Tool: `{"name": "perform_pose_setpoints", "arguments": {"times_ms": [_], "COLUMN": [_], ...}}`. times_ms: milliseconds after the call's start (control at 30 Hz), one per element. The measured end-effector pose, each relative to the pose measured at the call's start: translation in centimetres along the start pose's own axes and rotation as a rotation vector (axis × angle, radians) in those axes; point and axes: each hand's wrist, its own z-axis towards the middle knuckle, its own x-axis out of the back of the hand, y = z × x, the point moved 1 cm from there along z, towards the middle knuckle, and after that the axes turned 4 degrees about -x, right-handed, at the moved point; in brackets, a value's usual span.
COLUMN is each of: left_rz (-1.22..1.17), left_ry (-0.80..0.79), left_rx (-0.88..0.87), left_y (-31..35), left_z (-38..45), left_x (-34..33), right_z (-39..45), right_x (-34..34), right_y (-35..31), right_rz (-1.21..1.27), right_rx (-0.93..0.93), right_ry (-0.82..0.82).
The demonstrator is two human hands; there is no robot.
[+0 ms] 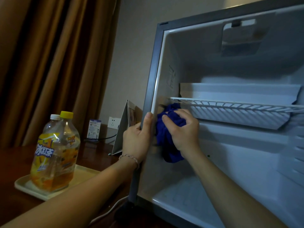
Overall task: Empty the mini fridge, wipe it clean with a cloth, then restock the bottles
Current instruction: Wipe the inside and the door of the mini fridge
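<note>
The mini fridge (230, 155) stands open on the right with no bottles inside. A white wire shelf (230, 106) runs across its middle. My right hand (181, 129) grips a bunched blue cloth (166, 140) and presses it against the fridge's left inner wall, just under the shelf. My left hand (138, 139) holds the fridge's left front edge, thumb wrapped round the frame. Outside, on the left, two bottles stand on a cream tray (82, 175): one with a yellow cap and orange label (54, 155), and behind it a clear one with a white cap (52, 120).
The tray sits on a dark wooden table (14, 160). A folded card stand (122, 129) leans beside the fridge, near a wall socket (113, 122) and a small carton (94, 128). Brown curtains (49, 63) hang at the back left. A white cable (107, 213) runs below the fridge corner.
</note>
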Motion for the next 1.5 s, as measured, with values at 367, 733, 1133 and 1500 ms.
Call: {"name": "perform_pose_setpoints", "arguments": {"times_ms": [367,733,1133,1500], "left_rz": [-0.008,-0.043,-0.071,-0.027], "left_ry": [0.019,0.005,-0.016,0.000], "left_rx": [-0.026,-0.034,-0.014,-0.033], "left_y": [-0.3,0.7,0.4,-0.2], "left_z": [0.0,-0.3,-0.2,-0.1], "left_x": [0.1,0.2,0.2,0.1], "right_z": [2.5,-0.7,0.6,2.7], "right_x": [0.6,-0.1,-1.7,-0.9], "right_y": [4.9,-0.7,-2.6,1.7], "right_rz": [0.075,0.000,0.103,0.188], "right_rx": [-0.402,-0.157,-0.092,-0.362], "right_ry": [0.124,0.067,0.192,0.222]}}
